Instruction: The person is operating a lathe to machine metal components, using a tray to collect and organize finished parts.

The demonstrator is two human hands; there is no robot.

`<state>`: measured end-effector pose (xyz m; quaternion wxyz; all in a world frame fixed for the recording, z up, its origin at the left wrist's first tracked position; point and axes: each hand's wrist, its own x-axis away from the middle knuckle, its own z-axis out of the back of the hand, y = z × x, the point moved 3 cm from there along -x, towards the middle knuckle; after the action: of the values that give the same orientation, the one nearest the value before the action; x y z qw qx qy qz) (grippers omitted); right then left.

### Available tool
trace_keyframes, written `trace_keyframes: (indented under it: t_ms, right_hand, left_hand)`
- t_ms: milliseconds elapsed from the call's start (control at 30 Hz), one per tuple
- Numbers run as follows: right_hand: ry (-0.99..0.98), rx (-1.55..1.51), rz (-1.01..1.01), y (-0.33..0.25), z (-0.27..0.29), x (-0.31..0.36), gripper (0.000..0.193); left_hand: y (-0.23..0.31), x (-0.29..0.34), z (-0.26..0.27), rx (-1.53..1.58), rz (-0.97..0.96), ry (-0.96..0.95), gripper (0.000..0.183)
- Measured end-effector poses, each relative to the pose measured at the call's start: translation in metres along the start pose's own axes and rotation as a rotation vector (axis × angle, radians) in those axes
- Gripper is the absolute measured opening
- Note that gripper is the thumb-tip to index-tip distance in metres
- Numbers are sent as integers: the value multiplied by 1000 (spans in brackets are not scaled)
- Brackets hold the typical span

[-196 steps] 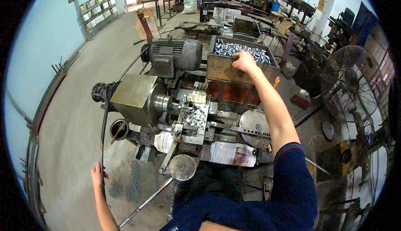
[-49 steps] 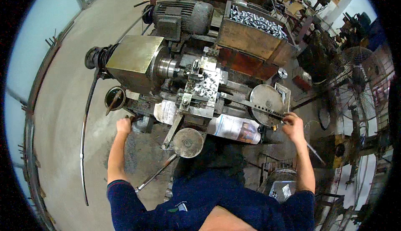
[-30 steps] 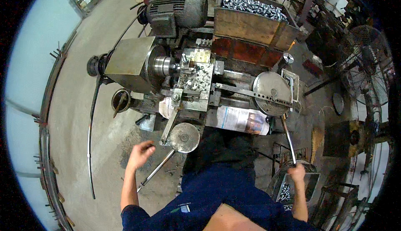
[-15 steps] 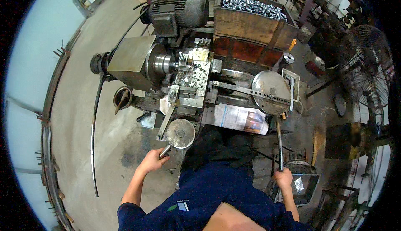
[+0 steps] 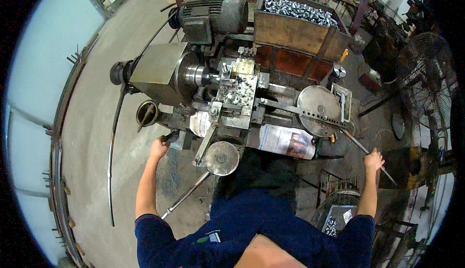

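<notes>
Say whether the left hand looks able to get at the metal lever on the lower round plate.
Probably yes: only floor shows between the left hand and the metal lever, which slants down to the hand's right. The hand would first have to leave the dark object it appears to touch.

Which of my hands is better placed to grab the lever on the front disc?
Probably your left hand: it's closer to that front lever, though it's at a dark object. Your right hand grips the other lever, farther right.

Motor (image 5: pixel 220 16) left of bin (image 5: pixel 290 31), lever (image 5: pixel 356 141) before
</notes>
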<state>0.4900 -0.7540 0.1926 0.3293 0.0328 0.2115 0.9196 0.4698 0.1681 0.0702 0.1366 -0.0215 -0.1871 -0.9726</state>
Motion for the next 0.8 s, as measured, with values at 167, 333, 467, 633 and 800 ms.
trace_keyframes:
  t_ms: [167,333,467,633,800]
  right_hand:
    - [289,-287,211,-33,31,73,72]
    - [283,-489,282,-27,24,110,62]
    - [298,-668,348,-43,41,100,53]
    - [444,-876,686,-107,150,89,40]
    - [341,-1121,1077,-209,269,131,36]
  left_hand:
    - [14,-18,-12,-350,19,-87,49]
    - [25,-6,-58,-169,449,28,49]
    - [9,-6,-80,-266,246,90,48]
    - [20,-13,-25,-480,114,-245,36]
    - [35,7,41,-289,217,-61,36]
